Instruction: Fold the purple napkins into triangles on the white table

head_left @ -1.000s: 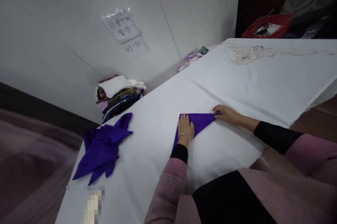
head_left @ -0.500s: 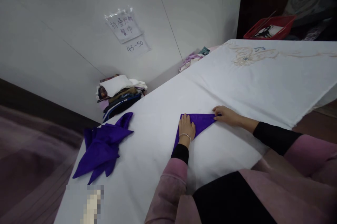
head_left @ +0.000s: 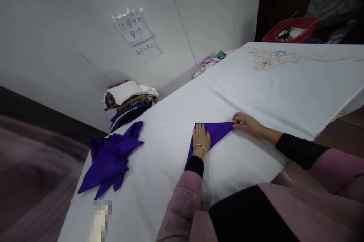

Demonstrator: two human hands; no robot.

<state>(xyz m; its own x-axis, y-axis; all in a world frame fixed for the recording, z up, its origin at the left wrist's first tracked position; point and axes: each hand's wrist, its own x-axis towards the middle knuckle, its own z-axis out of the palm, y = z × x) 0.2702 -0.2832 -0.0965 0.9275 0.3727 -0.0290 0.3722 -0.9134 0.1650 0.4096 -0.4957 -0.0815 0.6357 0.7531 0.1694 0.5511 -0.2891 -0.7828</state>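
A purple cloth napkin, folded into a triangle, lies flat on the white-covered table. My left hand rests flat on its left part, fingers stretched out toward the far edge; a bracelet circles that wrist. At the napkin's right corner, my right hand pinches the tip between thumb and fingers. The napkin's lower left point runs down beside and partly under my left wrist. Farther left sits a loose heap of purple napkins, crumpled with pointed corners sticking out.
White cloth covers the table. Beyond its far edge, against the wall, are a stack of folded fabrics and a smaller fabric pile. A red basket stands at the back right. Handwritten paper signs hang on the wall.
My right hand has shifted slightly to the right along with the napkin's corner, and the napkin's upper edge looks straighter. My left hand stays in place.
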